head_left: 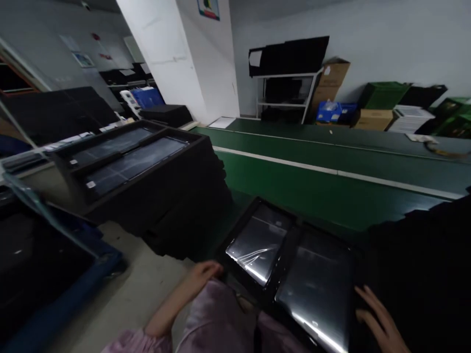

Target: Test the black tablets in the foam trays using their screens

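Observation:
A black tray (297, 226) with two recesses sits in front of me, tilted toward my body at the near side of the green belt. Each recess holds a flat, glossy dark panel: the left panel (257, 242) and the right panel (320, 284), both reflecting bright light. My left hand (206, 270) is closed at the tray's left edge, its fingertips partly out of sight. At the right edge, my right hand (379, 316) grips the tray from the side, fingers against the rim and thumb lower down.
Left of the tray rises a stack of black trays (184, 181), its top one holding two panels. Another dark stack (423, 264) stands close on the right. Beyond runs the green conveyor belt (287, 179). A blue-framed cart (106, 260) is at lower left.

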`<state>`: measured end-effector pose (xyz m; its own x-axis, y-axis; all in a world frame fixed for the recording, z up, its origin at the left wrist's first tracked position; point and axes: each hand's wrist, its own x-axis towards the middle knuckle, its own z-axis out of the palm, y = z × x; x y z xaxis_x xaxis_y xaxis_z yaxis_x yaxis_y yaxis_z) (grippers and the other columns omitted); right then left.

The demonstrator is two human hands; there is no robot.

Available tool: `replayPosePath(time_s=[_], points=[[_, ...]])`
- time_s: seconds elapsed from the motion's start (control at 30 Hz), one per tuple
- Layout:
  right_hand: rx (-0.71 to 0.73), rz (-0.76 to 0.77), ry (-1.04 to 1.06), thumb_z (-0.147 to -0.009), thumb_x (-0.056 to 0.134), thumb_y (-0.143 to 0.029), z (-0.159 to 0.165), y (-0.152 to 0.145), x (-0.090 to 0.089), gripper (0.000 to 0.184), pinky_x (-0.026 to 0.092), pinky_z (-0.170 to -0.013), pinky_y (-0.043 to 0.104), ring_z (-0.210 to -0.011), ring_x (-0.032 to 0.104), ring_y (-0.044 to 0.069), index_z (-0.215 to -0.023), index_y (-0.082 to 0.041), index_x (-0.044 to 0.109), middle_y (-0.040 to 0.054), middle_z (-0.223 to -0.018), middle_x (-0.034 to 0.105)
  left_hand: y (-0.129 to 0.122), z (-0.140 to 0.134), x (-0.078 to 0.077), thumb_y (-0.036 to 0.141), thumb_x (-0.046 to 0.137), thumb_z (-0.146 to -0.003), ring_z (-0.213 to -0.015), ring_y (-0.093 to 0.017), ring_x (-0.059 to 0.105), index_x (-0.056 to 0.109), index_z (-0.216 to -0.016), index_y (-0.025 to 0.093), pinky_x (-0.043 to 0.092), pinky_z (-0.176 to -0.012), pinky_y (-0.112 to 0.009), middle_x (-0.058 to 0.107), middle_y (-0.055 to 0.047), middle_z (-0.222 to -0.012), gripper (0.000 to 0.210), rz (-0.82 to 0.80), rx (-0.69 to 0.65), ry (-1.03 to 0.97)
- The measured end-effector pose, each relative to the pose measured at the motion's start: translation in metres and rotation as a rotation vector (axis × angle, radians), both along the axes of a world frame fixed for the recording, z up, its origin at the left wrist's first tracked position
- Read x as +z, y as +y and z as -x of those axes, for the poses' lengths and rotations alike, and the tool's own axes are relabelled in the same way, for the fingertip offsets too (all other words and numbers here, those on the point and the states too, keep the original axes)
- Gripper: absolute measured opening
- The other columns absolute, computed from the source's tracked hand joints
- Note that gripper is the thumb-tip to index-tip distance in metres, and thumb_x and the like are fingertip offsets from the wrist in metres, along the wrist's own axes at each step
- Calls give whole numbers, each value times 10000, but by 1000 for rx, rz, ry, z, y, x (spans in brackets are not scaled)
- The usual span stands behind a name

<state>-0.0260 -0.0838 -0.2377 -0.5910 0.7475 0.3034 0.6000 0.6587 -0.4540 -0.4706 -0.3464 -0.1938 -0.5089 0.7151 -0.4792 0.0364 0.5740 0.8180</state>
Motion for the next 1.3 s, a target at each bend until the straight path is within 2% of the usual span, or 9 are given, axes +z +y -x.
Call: replayPosePath(time_s=[0.1, 0.2, 0.33, 0.47, 0.67, 0.97, 1.1, 1.2, 1.3], points=[[34, -21, -118, -891, 421, -243, 14, 32, 7, 454, 664, -937, 492, -1392, 613, 338, -1110, -316, 812, 98, -1455, 673, 51, 19, 18, 563, 505, -844, -983, -286, 763, 771, -1064, 208, 600, -944, -429, 797, -123, -1046, 495, -44, 14, 366], [-85, -58, -185, -902, 390, -219, 44, 37, 17, 501, 582, -1055, 625, -1504, 478, 395, -1192, -225, 799, 155, -1513, 608, 136, 8, 20, 445, 563, -871, -1339, -322, 626, 719, -1266, 152, 477, -1161, -487, 689, -191, -1386, 516, -155, -146, 683], [-350, -82, -179, -965, 413, -424, 101, 34, 17, 492, 408, -1195, 717, -1547, 360, 447, -1079, -130, 791, 226, -1509, 578, 237, -27, 13, 384, 716, -817, -1596, -407, 305, 534, -1523, 133, 269, -1269, -650, 387, -232, -1691, 771, -164, -446, 864], [-518, -152, -59, -994, 397, -621, 141, 48, 13, 613, 393, -1187, 724, -1455, 455, 451, -1053, -125, 752, 262, -1478, 573, 281, -34, 6, 325, 705, -828, -1599, -404, 294, 504, -1558, 167, 167, -1281, -714, 410, -215, -1681, 773, -159, -559, 914], [-525, -235, 27, -1003, 460, -655, 155, 56, 18, 552, 508, -1027, 691, -1251, 591, 408, -1074, -181, 734, 221, -1387, 635, 292, -28, 3, 271, 654, -820, -1385, -382, 549, 651, -1422, 200, 186, -1259, -763, 674, -180, -1384, 607, -150, -511, 907], [-482, -316, 63, -997, 522, -667, 154, 61, 19, 497, 555, -953, 591, -1190, 634, 346, -969, -238, 770, 129, -1112, 785, 292, -28, 10, 90, 574, -855, -1296, -373, 609, 658, -1399, 183, 289, -1214, -776, 693, -183, -1350, 558, -95, -637, 1006], [-476, -252, 84, -981, 468, -730, 151, 64, 19, 597, 555, -976, 610, -1213, 628, 351, -966, -233, 798, 136, -1150, 789, 288, -19, 15, 110, 560, -887, -1445, -359, 522, 601, -1458, 162, 234, -1263, -731, 625, -193, -1482, 575, -133, -662, 913], [-484, -140, 136, -938, 462, -771, 145, 59, 31, 642, 574, -962, 597, -1225, 645, 361, -950, -234, 814, 140, -1166, 788, 265, 9, 18, 262, 614, -901, -1536, -331, 432, 504, -1534, 138, 270, -1294, -615, 525, -204, -1595, 654, -270, -622, 720], [-501, -14, 185, -926, 489, -733, 131, 34, 47, 591, 623, -752, 464, -1160, 701, 333, -1003, -252, 824, 127, -1228, 771, 210, 46, 12, 488, 518, -959, -1525, -288, 458, 500, -1528, 209, 369, -1264, -522, 495, -154, -1634, 634, -430, -359, 534]])
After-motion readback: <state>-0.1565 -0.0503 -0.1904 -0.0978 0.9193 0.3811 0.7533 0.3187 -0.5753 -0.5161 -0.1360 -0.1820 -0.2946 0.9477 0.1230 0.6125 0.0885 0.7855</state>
